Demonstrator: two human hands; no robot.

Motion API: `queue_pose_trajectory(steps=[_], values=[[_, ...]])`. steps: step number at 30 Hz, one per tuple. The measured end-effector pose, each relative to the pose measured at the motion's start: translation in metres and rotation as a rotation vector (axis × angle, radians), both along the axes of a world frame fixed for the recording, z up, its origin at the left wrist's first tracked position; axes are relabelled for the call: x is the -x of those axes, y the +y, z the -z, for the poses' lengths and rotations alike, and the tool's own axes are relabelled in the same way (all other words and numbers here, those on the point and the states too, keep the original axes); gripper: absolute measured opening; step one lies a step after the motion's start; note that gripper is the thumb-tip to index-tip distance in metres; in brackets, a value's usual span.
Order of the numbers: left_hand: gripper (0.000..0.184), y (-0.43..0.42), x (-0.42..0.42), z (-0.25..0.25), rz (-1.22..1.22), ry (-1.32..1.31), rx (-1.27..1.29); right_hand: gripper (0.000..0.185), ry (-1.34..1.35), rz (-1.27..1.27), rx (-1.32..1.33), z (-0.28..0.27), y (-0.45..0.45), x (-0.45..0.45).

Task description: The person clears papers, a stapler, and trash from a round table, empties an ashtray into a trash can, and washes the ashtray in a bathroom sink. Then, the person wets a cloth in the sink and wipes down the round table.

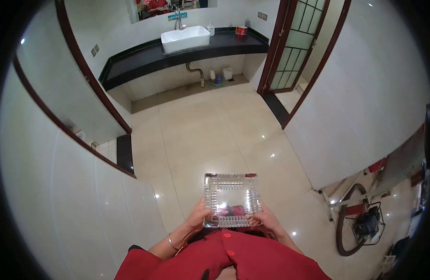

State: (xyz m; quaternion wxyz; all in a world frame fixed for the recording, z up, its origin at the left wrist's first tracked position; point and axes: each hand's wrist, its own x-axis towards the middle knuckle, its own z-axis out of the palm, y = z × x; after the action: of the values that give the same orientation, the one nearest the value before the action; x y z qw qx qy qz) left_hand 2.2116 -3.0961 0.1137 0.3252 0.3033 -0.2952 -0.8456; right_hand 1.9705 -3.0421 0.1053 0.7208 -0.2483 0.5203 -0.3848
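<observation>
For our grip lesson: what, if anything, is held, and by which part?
A clear dish: the left hand holds its left side, the right hand its right side.

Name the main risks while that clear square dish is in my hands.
The clear square dish looks like smooth glass, held near its lower corners by the left hand and right hand; it could slip, and might break on the hard-looking floor below. The floor also looks glossy, so footing may be poor if wet, which I cannot tell.
</observation>
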Motion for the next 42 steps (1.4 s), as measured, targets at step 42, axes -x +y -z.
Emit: queue_pose_trajectory(steps=[42], values=[[0.045, -0.989, -0.142, -0.058, -0.685, -0.088, 0.109, 0.042, 0.466, -0.592, 0.488, -0.063, -1.222, -0.099]])
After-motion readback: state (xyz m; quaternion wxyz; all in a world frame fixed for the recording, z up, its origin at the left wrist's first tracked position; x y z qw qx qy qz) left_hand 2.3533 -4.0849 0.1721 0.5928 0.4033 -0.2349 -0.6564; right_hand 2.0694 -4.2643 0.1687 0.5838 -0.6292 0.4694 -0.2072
